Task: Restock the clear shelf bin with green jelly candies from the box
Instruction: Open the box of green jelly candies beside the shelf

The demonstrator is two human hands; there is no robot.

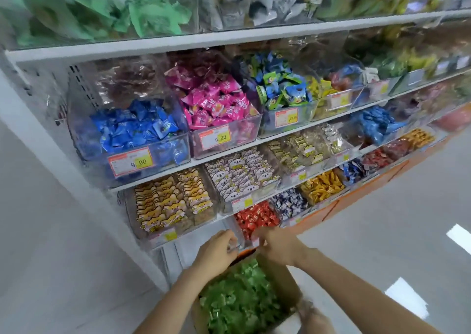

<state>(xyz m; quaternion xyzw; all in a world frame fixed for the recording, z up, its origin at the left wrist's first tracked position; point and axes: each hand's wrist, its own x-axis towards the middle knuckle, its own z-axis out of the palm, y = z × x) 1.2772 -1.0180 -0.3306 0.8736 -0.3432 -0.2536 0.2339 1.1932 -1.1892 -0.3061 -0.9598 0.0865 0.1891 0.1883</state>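
Left hand [219, 248]: fingers curl on front corner of bin [233, 229]. Bin in bottom row, 12 o'clock from hands, touching both. Right hand [277, 244]: curled at bin front, grip blurred, cannot tell. Box [283, 285] of candies [239, 300]: 6 o'clock, just under wrists, long axis 12–6, both hands about equally near.

On the white shelf unit [158, 45], a bin of blue-wrapped candies [132, 127] stands at the left end of one shelf, just beside a bin of pink-wrapped candies [216, 101]. Each front bears a price label [131, 161] reading 9.90. One shelf down, yellow animal-face packs [168, 201] sit beside koala-face packs [239, 178]. On the bottom shelf, red-wrapped candies [254, 217], purple-wrapped candies [289, 202] and gold-wrapped candies [322, 187] run rightward in separate bins.
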